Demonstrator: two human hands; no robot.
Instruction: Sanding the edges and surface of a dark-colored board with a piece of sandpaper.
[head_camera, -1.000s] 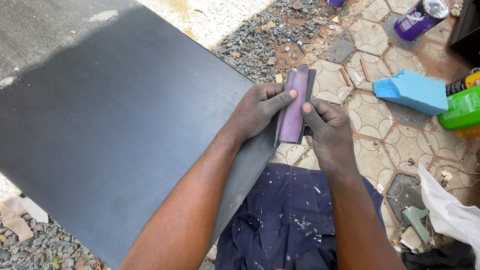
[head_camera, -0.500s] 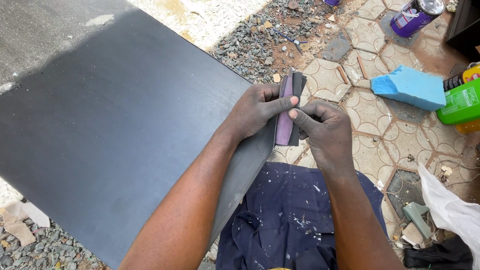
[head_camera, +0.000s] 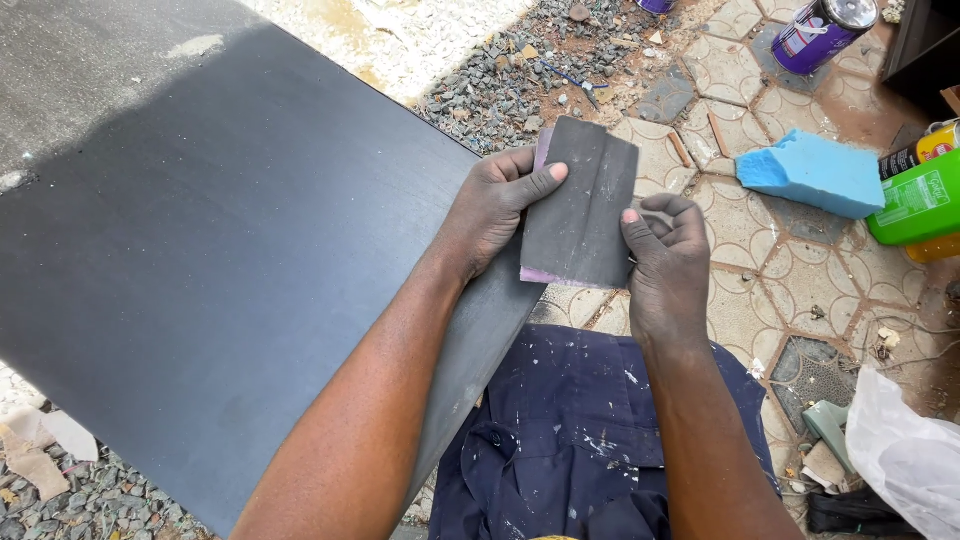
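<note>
Both of my hands hold a sheet of sandpaper (head_camera: 580, 205) flat, its dark grey gritty face towards me and a purple backing showing at the left and bottom edges. My left hand (head_camera: 490, 215) pinches its left edge with the thumb on top. My right hand (head_camera: 668, 262) grips the right edge. The sheet hangs just past the near right edge of a large dark grey board (head_camera: 230, 260) that lies across my lap. My forearms cross over the board's near corner.
On the patterned paving to the right lie a blue foam block (head_camera: 812, 172), a green bottle (head_camera: 918, 205), a purple tin (head_camera: 818, 35) and a white plastic bag (head_camera: 905, 450). Gravel (head_camera: 520, 80) lies beyond the board. My paint-spattered navy trousers (head_camera: 570, 440) are below.
The sandpaper was folded into a narrow strip with its purple side showing; my hands have spread it open, and the grey gritty face is now towards me.
</note>
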